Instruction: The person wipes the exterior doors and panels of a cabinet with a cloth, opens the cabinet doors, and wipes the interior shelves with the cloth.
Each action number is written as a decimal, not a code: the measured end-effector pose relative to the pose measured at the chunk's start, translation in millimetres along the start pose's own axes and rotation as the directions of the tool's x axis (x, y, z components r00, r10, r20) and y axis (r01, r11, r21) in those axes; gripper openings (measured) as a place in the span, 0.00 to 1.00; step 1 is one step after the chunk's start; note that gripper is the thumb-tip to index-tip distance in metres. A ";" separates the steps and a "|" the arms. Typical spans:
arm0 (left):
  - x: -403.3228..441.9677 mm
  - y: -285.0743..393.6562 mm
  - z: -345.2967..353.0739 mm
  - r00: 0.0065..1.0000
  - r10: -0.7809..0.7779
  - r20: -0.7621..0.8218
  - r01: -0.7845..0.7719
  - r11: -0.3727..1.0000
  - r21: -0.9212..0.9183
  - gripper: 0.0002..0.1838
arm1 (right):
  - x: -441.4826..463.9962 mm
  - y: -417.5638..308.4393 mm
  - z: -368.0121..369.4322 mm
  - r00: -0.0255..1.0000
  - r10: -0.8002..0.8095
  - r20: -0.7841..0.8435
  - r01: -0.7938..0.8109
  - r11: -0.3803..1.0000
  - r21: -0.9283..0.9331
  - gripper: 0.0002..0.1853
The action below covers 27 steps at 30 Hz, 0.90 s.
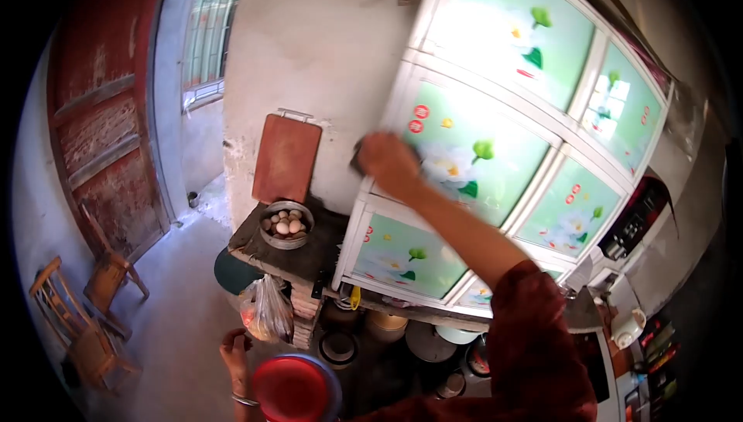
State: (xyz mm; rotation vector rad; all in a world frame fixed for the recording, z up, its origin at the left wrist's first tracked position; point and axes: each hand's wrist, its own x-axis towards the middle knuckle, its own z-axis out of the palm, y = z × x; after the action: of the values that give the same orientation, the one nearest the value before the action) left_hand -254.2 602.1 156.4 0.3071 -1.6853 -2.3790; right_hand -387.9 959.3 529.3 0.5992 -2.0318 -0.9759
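My right hand is closed on a dark cloth-like item, pressed against the left edge of a white-framed cabinet with green flower-print panels. Only a dark edge of that item shows around the fingers. Low on the left, my left hand has its fingers curled, near a hanging plastic bag and beside a red basin set in a bluish one. What the left fingers hold, if anything, is too small to tell.
A bowl of eggs sits on a dark ledge, with a red-brown board leaning on the wall behind. Wooden chairs stand at left. Pots are under the cabinet, and a white teapot is at right.
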 end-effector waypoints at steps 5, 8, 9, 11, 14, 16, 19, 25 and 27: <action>0.5 44.1 43.5 0.984 0.097 0.151 -0.095 0.995 -0.019 0.08 | -132.3 -112.2 35.4 0.920 -0.234 0.314 0.018 0.826 0.564 0.06; 1.5 65.6 69.0 0.966 0.137 0.221 -0.141 0.990 0.002 0.08 | -186.5 -109.5 8.3 0.847 -0.202 0.491 -0.281 0.614 0.738 0.15; 0.1 73.6 82.3 0.953 0.136 0.270 -0.150 0.988 0.034 0.08 | -200.5 -104.0 -6.4 0.846 -0.148 0.513 -0.337 0.597 0.728 0.16; -3.2 84.0 118.3 0.915 0.140 0.377 -0.165 0.986 0.034 0.09 | -234.5 -94.0 -29.9 0.817 -0.007 0.576 -0.506 0.470 0.723 0.19; 0.7 85.3 178.0 0.805 0.116 0.582 -0.200 0.976 0.081 0.08 | -291.5 -98.4 -57.1 0.711 0.201 0.674 -0.702 0.271 0.659 0.19; -2.0 85.7 222.3 0.702 0.133 0.699 -0.245 0.968 0.062 0.10 | -347.4 -115.6 -60.1 0.593 0.204 0.779 -0.805 0.169 0.568 0.21; -18.7 94.2 291.1 0.554 0.166 0.816 -0.305 0.952 0.013 0.14 | -436.3 -163.3 -72.8 0.467 0.199 0.862 -0.882 0.031 0.471 0.23; -76.0 114.2 434.4 0.292 0.334 0.896 -0.545 0.828 -0.132 0.23 | -510.9 -224.3 -157.0 0.074 0.286 0.955 -0.928 -0.331 0.171 0.19; -96.5 110.9 486.6 0.220 0.433 0.874 -0.624 0.751 -0.215 0.27 | -528.7 -236.1 -174.5 -0.024 0.342 0.939 -0.891 -0.433 0.135 0.19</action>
State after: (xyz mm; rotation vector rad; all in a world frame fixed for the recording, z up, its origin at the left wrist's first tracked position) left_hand -296.5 1032.4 423.7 -1.6066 -1.8524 -1.8080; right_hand 77.4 1104.4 171.4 -0.9399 -2.4548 1.2982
